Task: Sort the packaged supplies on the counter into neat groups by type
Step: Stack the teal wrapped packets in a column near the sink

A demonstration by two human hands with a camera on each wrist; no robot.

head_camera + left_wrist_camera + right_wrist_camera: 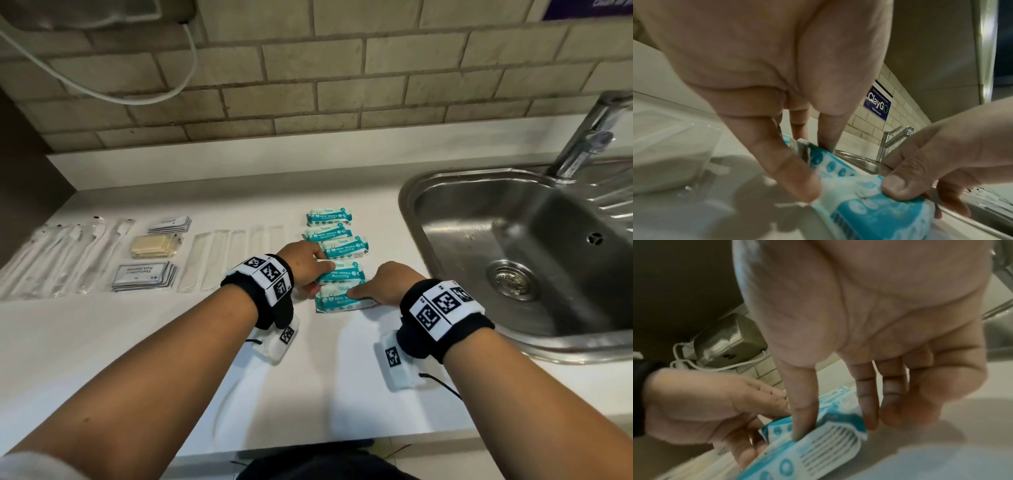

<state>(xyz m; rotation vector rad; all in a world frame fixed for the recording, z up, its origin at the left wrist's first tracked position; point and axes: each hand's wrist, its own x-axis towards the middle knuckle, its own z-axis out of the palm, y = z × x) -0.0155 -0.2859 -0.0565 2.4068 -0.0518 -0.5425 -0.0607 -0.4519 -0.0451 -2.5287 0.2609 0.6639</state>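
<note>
Teal wipes packs (pixel 344 246), left hand (pixel 305 265) and right hand (pixel 387 282) holding nearest pack (pixel 334 303)

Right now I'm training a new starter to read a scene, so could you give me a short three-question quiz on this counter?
1. True or false: the mini wipes packs lie inside the sink.
2. How many mini wipes packs are lined up on the counter? A: three. B: five. C: eight.
3. Fill in: the hand on the sink side of the packs is the ___ hand.

Key
1. False: they lie on the counter, left of the sink.
2. B.
3. Right: the right hand is at the end of the nearest pack that faces the sink.
</note>
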